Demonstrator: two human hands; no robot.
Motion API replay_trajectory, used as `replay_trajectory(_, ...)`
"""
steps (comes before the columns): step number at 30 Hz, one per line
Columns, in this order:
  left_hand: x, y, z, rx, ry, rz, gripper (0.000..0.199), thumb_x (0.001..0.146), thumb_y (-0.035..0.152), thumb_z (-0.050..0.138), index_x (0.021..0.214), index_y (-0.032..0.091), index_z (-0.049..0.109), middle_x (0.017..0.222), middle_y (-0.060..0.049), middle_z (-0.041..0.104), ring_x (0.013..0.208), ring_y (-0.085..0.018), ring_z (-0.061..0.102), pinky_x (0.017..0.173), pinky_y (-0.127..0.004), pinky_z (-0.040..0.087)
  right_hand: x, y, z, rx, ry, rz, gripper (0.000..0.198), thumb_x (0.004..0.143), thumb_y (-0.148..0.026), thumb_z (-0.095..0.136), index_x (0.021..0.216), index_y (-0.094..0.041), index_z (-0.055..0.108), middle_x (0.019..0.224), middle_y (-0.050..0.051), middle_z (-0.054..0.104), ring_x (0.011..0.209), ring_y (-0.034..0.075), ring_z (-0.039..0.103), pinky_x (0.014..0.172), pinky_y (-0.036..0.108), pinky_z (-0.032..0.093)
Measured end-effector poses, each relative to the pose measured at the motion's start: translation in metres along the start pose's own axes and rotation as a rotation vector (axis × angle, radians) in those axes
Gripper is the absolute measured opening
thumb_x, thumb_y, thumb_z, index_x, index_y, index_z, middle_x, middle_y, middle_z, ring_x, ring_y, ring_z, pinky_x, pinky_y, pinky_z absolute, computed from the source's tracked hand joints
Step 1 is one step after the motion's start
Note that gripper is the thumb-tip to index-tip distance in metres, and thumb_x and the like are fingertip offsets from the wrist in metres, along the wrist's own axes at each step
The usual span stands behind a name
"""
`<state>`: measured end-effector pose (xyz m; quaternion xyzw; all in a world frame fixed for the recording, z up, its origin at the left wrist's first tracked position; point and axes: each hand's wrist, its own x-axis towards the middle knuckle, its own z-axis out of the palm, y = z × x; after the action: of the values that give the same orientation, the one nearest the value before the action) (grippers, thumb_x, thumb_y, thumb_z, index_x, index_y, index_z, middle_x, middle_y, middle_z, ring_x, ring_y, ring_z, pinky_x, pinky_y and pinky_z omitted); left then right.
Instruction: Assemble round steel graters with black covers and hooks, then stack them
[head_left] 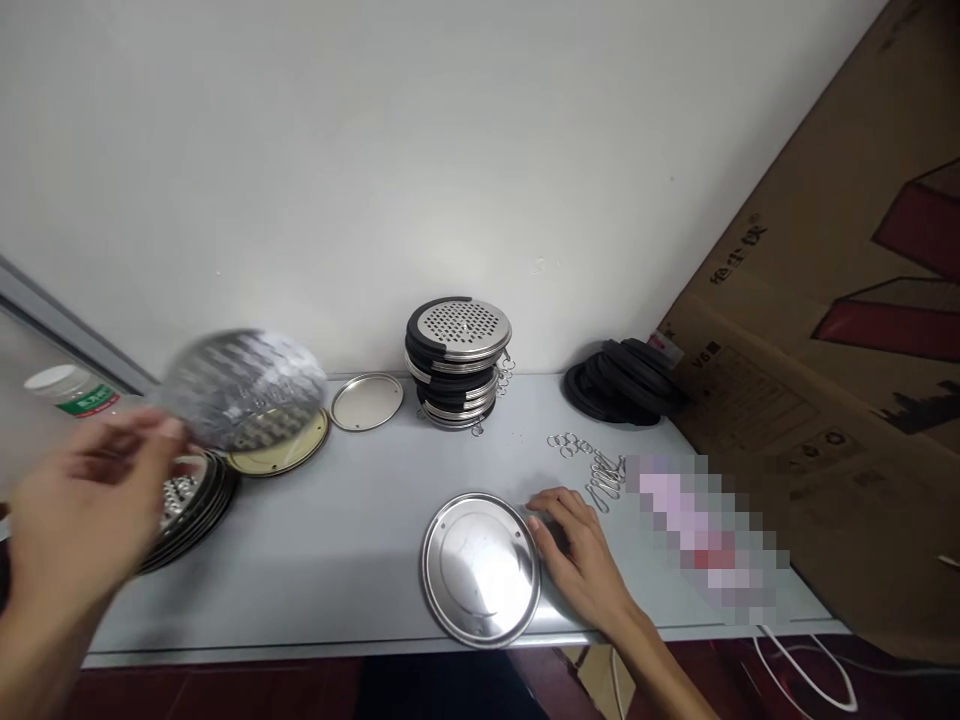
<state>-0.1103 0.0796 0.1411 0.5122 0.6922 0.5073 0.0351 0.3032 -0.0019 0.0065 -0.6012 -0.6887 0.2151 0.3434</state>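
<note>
Around nine o'clock the left hand [94,495] seems, through the blur, to pinch the edge of a round metal disc [247,385] between thumb and fingers, the disc partly covering a yellowish plate [304,452] in this view. A shiny plate [480,575] lies on the table [315,570] at six o'clock, and the right hand [581,560] rests at its two o'clock rim, fingers loosely curled with a gap between thumb and forefinger. Wire clips [604,482] lie at four o'clock.
</note>
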Motion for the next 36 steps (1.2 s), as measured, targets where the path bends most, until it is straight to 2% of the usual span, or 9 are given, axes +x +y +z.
replay_trajectory(3, -0.067, 0.019, 0.015, -0.157, -0.493, -0.18, 0.042, 0.067, 0.053, 0.073, 0.092, 0.019, 0.064, 0.073, 0.0, 0.068, 0.059, -0.015, 0.063, 0.057, -0.027, 0.054, 0.0, 0.001, 0.0, 0.007, -0.001, 0.001, 0.024, 0.101, -0.039, 0.044, 0.103, -0.025, 0.064, 0.107, 0.007, 0.063, 0.103, 0.026, 0.056, 0.093, 0.046, 0.042)
replay_trajectory(6, -0.116, 0.027, 0.045, -0.284, -0.886, -0.313, 0.033, 0.075, 0.05, 0.067, 0.086, 0.02, 0.064, 0.072, -0.001, 0.066, 0.064, -0.016, 0.062, 0.055, -0.024, 0.05, 0.0, 0.001, 0.0, 0.004, 0.009, -0.006, 0.024, 0.101, -0.039, 0.044, 0.102, -0.025, 0.064, 0.105, 0.007, 0.063, 0.103, 0.026, 0.056, 0.093, 0.045, 0.042)
replay_trajectory(8, -0.136, 0.027, 0.063, -0.337, -1.056, -0.371, 0.03, 0.079, 0.049, 0.065, 0.087, 0.02, 0.064, 0.072, 0.0, 0.064, 0.068, -0.016, 0.062, 0.057, -0.024, 0.048, 0.0, 0.001, 0.0, 0.001, 0.021, -0.013, 0.024, 0.101, -0.038, 0.044, 0.101, -0.025, 0.064, 0.104, 0.007, 0.064, 0.102, 0.026, 0.057, 0.093, 0.045, 0.043)
replay_trajectory(10, -0.149, 0.026, 0.076, -0.338, -1.158, -0.415, 0.03, 0.078, 0.048, 0.066, 0.087, 0.02, 0.063, 0.073, 0.001, 0.062, 0.069, -0.015, 0.062, 0.057, -0.024, 0.046, 0.0, 0.0, -0.001, -0.001, 0.033, -0.015, 0.024, 0.1, -0.037, 0.044, 0.1, -0.024, 0.064, 0.103, 0.006, 0.064, 0.102, 0.026, 0.058, 0.093, 0.044, 0.043)
replay_trajectory(20, -0.158, 0.031, 0.097, -0.235, -1.183, -0.411, 0.029, 0.079, 0.041, 0.063, 0.097, 0.019, 0.062, 0.076, 0.0, 0.063, 0.071, -0.016, 0.064, 0.06, -0.026, 0.046, -0.001, 0.0, -0.001, 0.017, 0.035, -0.005, 0.022, 0.1, -0.036, 0.046, 0.102, -0.024, 0.064, 0.104, 0.007, 0.063, 0.103, 0.026, 0.056, 0.093, 0.045, 0.043)
replay_trajectory(25, -0.159, 0.033, 0.102, -0.088, -1.192, -0.205, 0.023, 0.084, 0.035, 0.055, 0.098, 0.018, 0.063, 0.068, 0.001, 0.064, 0.065, -0.018, 0.065, 0.064, -0.029, 0.048, 0.0, 0.0, -0.001, 0.018, 0.038, 0.0, 0.022, 0.099, -0.037, 0.046, 0.101, -0.023, 0.064, 0.104, 0.007, 0.063, 0.103, 0.026, 0.055, 0.093, 0.045, 0.042)
replay_trajectory(31, -0.166, 0.037, 0.098, 0.222, -1.087, 0.117, 0.021, 0.088, 0.029, 0.05, 0.102, 0.024, 0.065, 0.068, 0.002, 0.067, 0.07, -0.02, 0.065, 0.071, -0.032, 0.044, -0.001, 0.004, 0.0, 0.011, 0.061, -0.02, 0.021, 0.099, -0.036, 0.048, 0.101, -0.023, 0.064, 0.103, 0.007, 0.064, 0.102, 0.026, 0.057, 0.092, 0.044, 0.044)
replay_trajectory(33, -0.168, 0.038, 0.096, 0.293, -1.072, 0.173, 0.022, 0.089, 0.027, 0.049, 0.104, 0.025, 0.065, 0.071, 0.001, 0.069, 0.073, -0.021, 0.065, 0.073, -0.033, 0.044, -0.001, 0.005, 0.001, 0.01, 0.063, -0.02, 0.02, 0.098, -0.036, 0.049, 0.102, -0.023, 0.064, 0.103, 0.007, 0.064, 0.103, 0.027, 0.057, 0.091, 0.044, 0.044)
replay_trajectory(36, -0.172, 0.039, 0.093, 0.296, -1.026, 0.235, 0.025, 0.092, 0.028, 0.046, 0.109, 0.025, 0.064, 0.088, -0.003, 0.07, 0.081, -0.022, 0.065, 0.076, -0.035, 0.045, 0.0, 0.005, 0.001, 0.008, 0.06, -0.019, 0.021, 0.099, -0.036, 0.048, 0.102, -0.023, 0.064, 0.103, 0.007, 0.064, 0.103, 0.027, 0.057, 0.092, 0.045, 0.044)
